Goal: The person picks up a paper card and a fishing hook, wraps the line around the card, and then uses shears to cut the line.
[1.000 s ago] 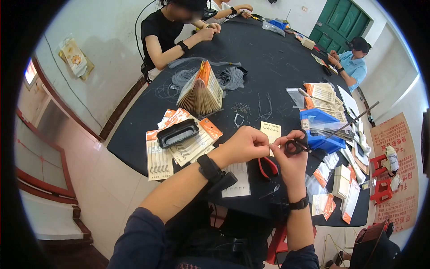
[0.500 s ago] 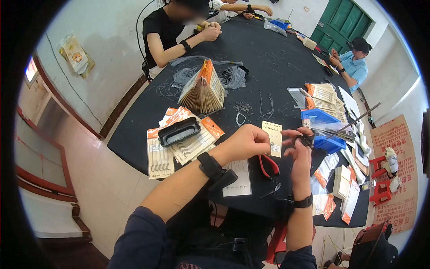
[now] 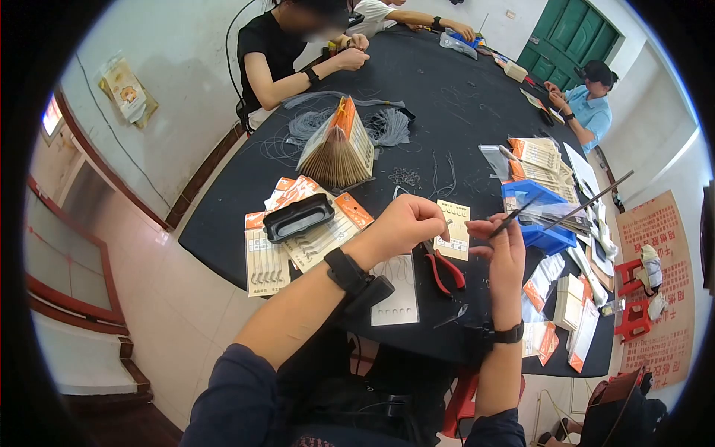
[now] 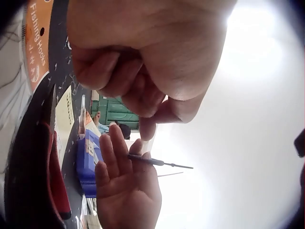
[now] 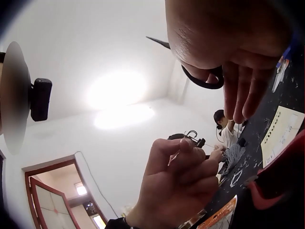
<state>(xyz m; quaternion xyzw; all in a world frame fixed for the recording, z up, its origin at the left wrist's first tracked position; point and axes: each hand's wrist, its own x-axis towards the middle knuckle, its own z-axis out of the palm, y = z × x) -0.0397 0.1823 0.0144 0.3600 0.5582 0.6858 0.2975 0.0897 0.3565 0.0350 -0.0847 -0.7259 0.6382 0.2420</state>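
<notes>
My left hand (image 3: pixel 406 227) is over the table with its fingers curled, thumb and forefinger pinching a small fish hook (image 5: pixel 193 134). To its right, apart from it, my right hand (image 3: pixel 508 257) holds black scissors (image 3: pixel 514 217) by a handle loop, its other fingers spread and nearly straight. The right wrist view shows a black handle loop (image 5: pixel 210 86) at the fingers. Below the hands lie red-handled pliers (image 3: pixel 451 274). A cream card of hooks (image 3: pixel 454 231) lies behind the gap between the hands, and a clear-sleeved hook card (image 3: pixel 395 302) lies under the left wrist.
Hook packets (image 3: pixel 266 268) and a black tray (image 3: pixel 298 218) are at left, with a fanned card stack (image 3: pixel 337 160) and coiled line behind. A blue bin (image 3: pixel 547 237) with a protruding rod stands right. Other people (image 3: pixel 588 108) work around the black table.
My right hand has drawn away to the right from the left hand. The scissors have turned in its fingers, pointing up and right. The left hand has stayed nearly in place.
</notes>
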